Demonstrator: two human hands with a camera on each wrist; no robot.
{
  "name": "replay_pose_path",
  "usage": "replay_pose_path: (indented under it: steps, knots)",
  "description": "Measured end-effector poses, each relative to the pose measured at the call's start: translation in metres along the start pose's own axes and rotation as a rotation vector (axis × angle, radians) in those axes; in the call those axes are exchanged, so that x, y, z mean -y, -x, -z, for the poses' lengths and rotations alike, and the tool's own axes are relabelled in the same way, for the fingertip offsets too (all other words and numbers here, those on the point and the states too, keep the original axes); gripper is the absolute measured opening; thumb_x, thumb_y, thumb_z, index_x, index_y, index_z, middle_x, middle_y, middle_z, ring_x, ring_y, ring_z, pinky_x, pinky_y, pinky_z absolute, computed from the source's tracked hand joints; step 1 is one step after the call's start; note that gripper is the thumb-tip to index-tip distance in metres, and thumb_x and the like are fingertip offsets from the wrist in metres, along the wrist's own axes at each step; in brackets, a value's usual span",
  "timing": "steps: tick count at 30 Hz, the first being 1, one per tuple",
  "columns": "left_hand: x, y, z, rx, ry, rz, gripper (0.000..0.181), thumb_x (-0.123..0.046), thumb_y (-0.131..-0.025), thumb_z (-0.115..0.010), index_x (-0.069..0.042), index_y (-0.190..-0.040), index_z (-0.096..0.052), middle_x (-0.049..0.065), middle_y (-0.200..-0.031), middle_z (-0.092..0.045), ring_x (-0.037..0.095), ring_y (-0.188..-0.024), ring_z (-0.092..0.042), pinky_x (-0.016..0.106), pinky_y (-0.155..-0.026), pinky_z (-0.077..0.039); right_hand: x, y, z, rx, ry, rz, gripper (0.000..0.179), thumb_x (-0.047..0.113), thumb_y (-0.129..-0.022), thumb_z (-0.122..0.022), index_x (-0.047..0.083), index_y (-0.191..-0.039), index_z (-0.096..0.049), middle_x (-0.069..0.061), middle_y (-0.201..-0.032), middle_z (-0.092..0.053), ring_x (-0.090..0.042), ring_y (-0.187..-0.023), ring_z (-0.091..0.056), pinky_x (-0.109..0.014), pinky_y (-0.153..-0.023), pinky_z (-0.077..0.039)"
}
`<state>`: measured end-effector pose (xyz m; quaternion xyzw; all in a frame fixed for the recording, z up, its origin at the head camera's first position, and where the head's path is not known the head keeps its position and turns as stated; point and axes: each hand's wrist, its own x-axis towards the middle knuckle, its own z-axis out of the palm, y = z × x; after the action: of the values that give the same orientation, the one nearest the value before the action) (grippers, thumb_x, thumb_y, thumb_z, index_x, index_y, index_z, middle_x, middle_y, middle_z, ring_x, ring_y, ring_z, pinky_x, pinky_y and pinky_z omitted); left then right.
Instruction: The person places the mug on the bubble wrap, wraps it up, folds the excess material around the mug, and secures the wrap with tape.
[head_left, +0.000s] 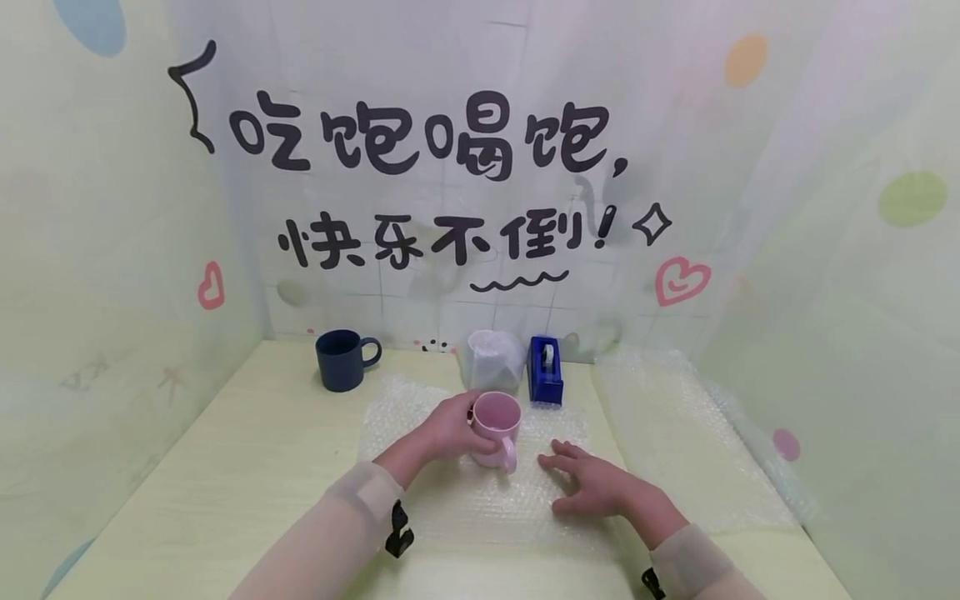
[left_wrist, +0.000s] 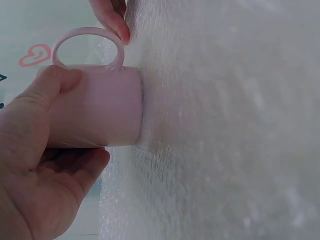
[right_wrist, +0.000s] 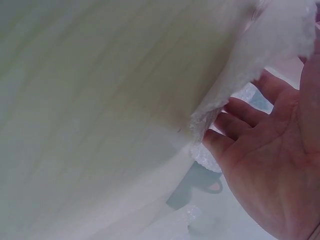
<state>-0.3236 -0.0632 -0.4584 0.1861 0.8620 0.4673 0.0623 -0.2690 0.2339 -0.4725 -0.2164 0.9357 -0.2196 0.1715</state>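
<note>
A pink mug (head_left: 495,425) stands upright on a sheet of bubble wrap (head_left: 495,517), with its handle toward the near side. My left hand (head_left: 450,429) grips the mug from its left, the thumb (left_wrist: 67,79) against the wall close to the handle and the other fingers round the opposite side. To the right of the mug, my right hand (head_left: 596,483) is low over the sheet with its fingers spread. In the right wrist view, its fingertips (right_wrist: 212,140) are at the raised edge of the bubble wrap (right_wrist: 225,90).
At the back left stands a dark blue mug (head_left: 341,362). Behind the pink mug is a white wrapped bundle (head_left: 492,360), with a blue tape dispenser (head_left: 545,375) beside it. Another bubble wrap sheet (head_left: 682,450) lies on the right side of the table (head_left: 202,450).
</note>
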Motion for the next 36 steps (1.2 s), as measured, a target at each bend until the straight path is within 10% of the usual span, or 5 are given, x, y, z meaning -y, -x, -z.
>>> replay_pose_path:
  steps: [12, 21, 28, 33, 36]
  knots:
    - [0.008, 0.003, -0.006, -0.006, 0.049, 0.019, 0.074, -0.012, -0.076, -0.099, -0.008, -0.143, -0.067, 0.012, -0.135, -0.075, 0.034, -0.130, -0.068, 0.057, -0.116, -0.053, -0.002, 0.000, 0.010, 0.005, 0.007, 0.066, 0.076, 0.033, -0.091, -0.086, 0.009, -0.157, -0.059, -0.029, -0.172, -0.040, -0.055, -0.159, -0.037, -0.074, -0.127, -0.033]
    - [0.005, 0.003, -0.007, -0.008, 0.051, 0.010, 0.073, -0.013, -0.077, -0.098, -0.006, -0.143, -0.067, 0.013, -0.135, -0.075, 0.032, -0.129, -0.067, 0.055, -0.115, -0.053, -0.010, -0.028, 0.040, -0.314, -0.034, -0.169, 0.066, 0.020, -0.099, -0.071, -0.016, -0.150, -0.049, -0.041, -0.143, -0.057, -0.055, -0.133, -0.060, -0.066, -0.113, -0.051]
    - [0.005, 0.008, -0.008, 0.011, 0.063, 0.038, 0.076, -0.012, -0.079, -0.097, -0.010, -0.147, -0.065, 0.013, -0.140, -0.073, 0.032, -0.131, -0.066, 0.056, -0.116, -0.052, -0.014, -0.045, 0.031, -0.355, -0.271, -0.397, 0.075, 0.022, -0.100, -0.071, -0.027, -0.147, -0.038, -0.048, -0.145, -0.052, -0.058, -0.136, -0.057, -0.061, -0.114, -0.053]
    - [0.002, 0.009, -0.005, -0.002, 0.053, 0.024, 0.077, -0.011, -0.077, -0.098, -0.007, -0.146, -0.065, 0.015, -0.140, -0.073, 0.035, -0.133, -0.066, 0.057, -0.118, -0.052, 0.004, -0.045, 0.034, -0.454, -0.526, -0.300, 0.026, 0.013, -0.101, -0.069, -0.010, -0.113, -0.067, -0.024, -0.107, -0.073, -0.026, -0.092, -0.070, -0.039, -0.082, -0.063]
    - [0.003, 0.008, -0.003, -0.009, 0.038, 0.016, 0.076, -0.012, -0.077, -0.099, -0.006, -0.145, -0.066, 0.015, -0.138, -0.074, 0.036, -0.134, -0.066, 0.057, -0.118, -0.052, 0.025, -0.045, 0.038, -0.445, -0.611, -0.199, 0.015, 0.010, -0.104, -0.068, -0.005, -0.109, -0.068, -0.024, -0.114, -0.077, -0.021, -0.091, -0.076, -0.036, -0.079, -0.066]
